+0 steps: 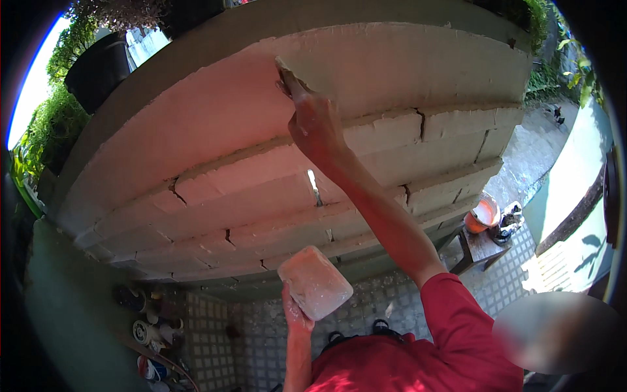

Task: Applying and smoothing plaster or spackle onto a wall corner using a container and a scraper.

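Right hand (318, 124) nearer wall (222, 91); fingers clamped on scraper (290, 78), long axis running far and slightly left, tip at wall's upper band; left hand (298, 313) near side, fingers clamped on pale tray (315, 282).

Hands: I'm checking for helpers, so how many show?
2: the right hand at the wall's upper part, gripping a small tool; the left hand lower down, holding a pale rectangular object. Blurring at lower right may hide others.
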`<state>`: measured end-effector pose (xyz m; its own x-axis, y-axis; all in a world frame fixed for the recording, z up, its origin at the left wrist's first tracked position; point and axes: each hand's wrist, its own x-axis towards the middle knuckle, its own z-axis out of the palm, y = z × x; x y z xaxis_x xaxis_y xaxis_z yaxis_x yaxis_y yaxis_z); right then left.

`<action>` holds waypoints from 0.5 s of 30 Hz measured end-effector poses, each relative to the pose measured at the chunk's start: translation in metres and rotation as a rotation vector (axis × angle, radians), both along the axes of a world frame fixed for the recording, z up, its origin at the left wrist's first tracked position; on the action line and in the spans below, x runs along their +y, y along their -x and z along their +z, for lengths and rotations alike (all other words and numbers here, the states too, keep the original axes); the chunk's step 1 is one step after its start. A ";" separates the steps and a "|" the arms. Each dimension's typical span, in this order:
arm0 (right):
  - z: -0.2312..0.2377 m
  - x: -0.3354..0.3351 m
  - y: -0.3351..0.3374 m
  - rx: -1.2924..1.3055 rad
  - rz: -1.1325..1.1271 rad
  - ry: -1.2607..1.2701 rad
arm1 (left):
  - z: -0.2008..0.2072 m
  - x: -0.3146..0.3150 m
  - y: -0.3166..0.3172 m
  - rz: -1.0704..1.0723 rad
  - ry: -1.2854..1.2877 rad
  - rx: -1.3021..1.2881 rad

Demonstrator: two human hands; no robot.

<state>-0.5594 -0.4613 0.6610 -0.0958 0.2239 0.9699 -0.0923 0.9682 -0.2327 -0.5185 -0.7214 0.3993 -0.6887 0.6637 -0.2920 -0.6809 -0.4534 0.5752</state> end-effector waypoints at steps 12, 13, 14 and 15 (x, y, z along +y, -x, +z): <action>0.024 0.064 -0.071 -0.047 -0.391 0.374 | 0.012 -0.031 0.044 -0.069 0.020 0.061; 0.027 0.058 -0.056 -0.044 -0.403 0.333 | 0.011 -0.030 0.046 -0.068 -0.008 0.049; 0.027 0.040 -0.041 -0.075 -0.388 0.263 | 0.010 -0.033 0.049 -0.070 -0.004 0.047; 0.028 0.022 -0.031 -0.103 -0.382 0.191 | 0.010 -0.033 0.050 -0.070 0.008 0.055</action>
<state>-0.5285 -0.4395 0.6890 -0.0657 0.4365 0.8973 0.2968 0.8671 -0.4001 -0.5684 -0.7541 0.4095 -0.6556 0.7087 -0.2606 -0.6781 -0.4009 0.6160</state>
